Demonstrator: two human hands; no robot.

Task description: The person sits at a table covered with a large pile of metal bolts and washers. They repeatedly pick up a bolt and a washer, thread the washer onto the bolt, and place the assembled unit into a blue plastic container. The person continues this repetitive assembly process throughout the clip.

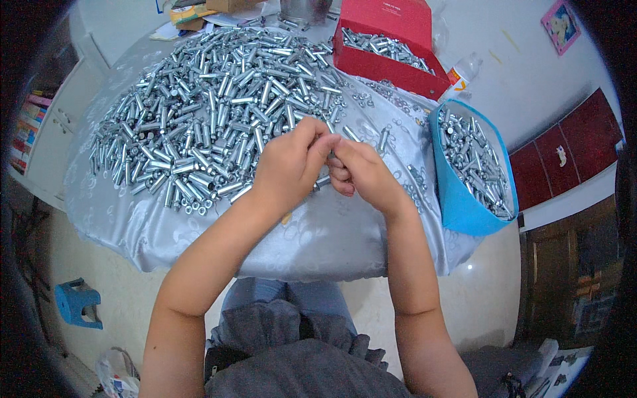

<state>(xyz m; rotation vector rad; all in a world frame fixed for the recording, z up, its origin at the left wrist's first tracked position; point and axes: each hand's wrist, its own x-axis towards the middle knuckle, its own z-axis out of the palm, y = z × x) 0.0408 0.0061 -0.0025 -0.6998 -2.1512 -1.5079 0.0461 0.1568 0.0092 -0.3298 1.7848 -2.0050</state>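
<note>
As left hand (288,164) and right hand (368,176) meet, fingers (341,174) curled, grip contents indiscernible: fingertip work, apparently, beside metal fasteners (212,106); next move likely calls for steady pinching.

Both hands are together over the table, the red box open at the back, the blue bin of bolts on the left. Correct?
No: the head view shows the blue bin of bolts on the right. The left hand and right hand are together over the table, the red box open at the back.
</note>
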